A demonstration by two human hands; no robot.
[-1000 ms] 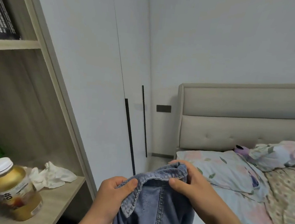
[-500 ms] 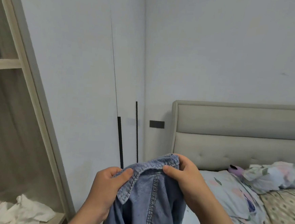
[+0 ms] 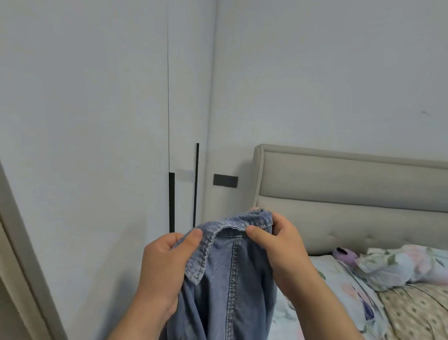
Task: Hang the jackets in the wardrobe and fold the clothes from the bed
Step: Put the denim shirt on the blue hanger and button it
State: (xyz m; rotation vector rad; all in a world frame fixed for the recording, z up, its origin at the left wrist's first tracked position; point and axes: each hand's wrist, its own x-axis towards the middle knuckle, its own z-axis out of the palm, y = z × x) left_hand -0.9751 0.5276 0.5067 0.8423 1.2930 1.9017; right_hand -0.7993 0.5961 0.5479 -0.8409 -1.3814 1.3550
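View has swung away from the shelf unit (image 3: 10,220), only its frame left at the edge, and the closed wardrobe doors (image 3: 99,133) now fill the left side, so hanging looks next, though no hanger shows. Left hand (image 3: 164,267) pinches the denim jacket (image 3: 234,291) at the collar, thumb on top; right hand (image 3: 283,252) grips the collar's other end, fingers probably curled behind the cloth. The jacket hangs raised between them, before the wardrobe, left of the bed (image 3: 407,318)

Visible are one denim jacket (image 3: 232,291), one left hand (image 3: 164,267), one right hand (image 3: 283,252), two black handles (image 3: 171,203) (image 3: 195,183), one headboard (image 3: 362,207).
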